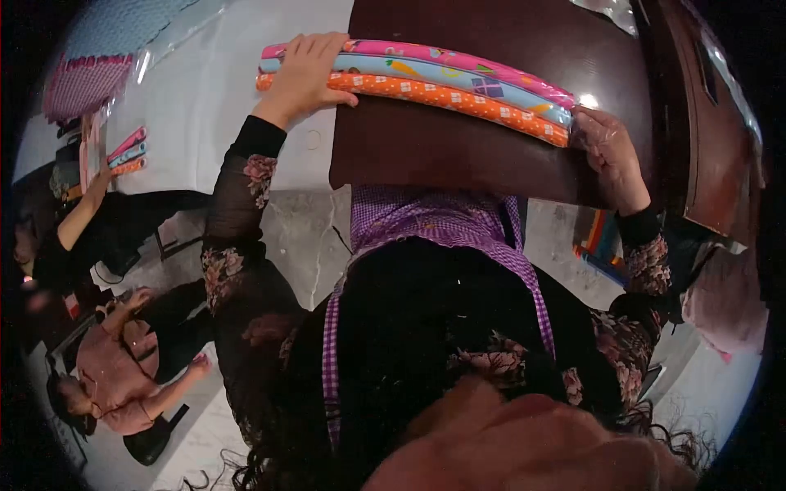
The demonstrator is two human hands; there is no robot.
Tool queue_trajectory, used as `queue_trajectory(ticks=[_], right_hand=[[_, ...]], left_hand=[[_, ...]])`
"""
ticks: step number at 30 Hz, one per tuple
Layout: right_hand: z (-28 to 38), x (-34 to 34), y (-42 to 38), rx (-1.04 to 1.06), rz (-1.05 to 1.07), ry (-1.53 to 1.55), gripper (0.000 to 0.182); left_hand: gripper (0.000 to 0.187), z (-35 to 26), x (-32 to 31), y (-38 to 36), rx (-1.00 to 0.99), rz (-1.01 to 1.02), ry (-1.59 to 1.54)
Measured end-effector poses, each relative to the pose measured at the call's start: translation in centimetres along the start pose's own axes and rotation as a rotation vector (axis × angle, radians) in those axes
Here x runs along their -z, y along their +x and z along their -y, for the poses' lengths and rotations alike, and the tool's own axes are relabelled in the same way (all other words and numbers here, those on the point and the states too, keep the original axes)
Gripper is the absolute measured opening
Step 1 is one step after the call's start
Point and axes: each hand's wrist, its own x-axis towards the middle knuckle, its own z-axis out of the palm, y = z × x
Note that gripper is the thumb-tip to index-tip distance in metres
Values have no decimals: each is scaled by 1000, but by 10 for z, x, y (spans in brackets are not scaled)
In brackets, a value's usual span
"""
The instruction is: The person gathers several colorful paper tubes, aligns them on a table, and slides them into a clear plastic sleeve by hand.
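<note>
Pink, light blue and orange patterned rolls (442,76) lie side by side, left ends over a white surface (201,147), the rest across the dark brown bench (475,155). The left hand (307,78) lies across them near that end; whether its fingers grip, I cannot tell. At the opposite end, the right hand's (610,154) fingers pinch clear plastic wrap (580,127).

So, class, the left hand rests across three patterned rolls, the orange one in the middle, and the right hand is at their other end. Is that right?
No: the head view shows the light blue roll in the middle, between the pink roll and the orange roll. The left hand and right hand are as stated.
</note>
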Motion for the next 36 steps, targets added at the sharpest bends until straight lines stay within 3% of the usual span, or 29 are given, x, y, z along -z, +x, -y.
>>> queue_trajectory(ticks=[7, 11, 12, 17, 21, 30, 32, 35, 36], right_hand=[[6, 6, 12, -70, 150, 92, 42], [3, 6, 21, -71, 170, 100, 33], [12, -6, 8, -57, 71, 119, 26], [0, 12, 30, -88, 196, 155, 19], [1, 1, 31, -82, 120, 243, 10], [1, 7, 31, -163, 98, 252, 8], [-5, 16, 33, -152, 211, 315, 18], [-4, 19, 26, -92, 246, 264, 18], [-3, 15, 23, -95, 158, 261, 17]], left_hand=[[108, -1, 4, -2, -11, -5, -15], [106, -4, 8, -2, -2, -3, 18], [106, -5, 7, -3, 15, -1, 26], [107, -5, 9, -4, -14, -50, 5], [106, -6, 11, -3, 19, -3, 19], [105, -6, 9, -3, 17, -19, -18], [103, -5, 8, -3, 12, -18, -20], [99, -2, 5, -3, -32, -65, 7], [99, -1, 4, -3, -38, -74, 32]])
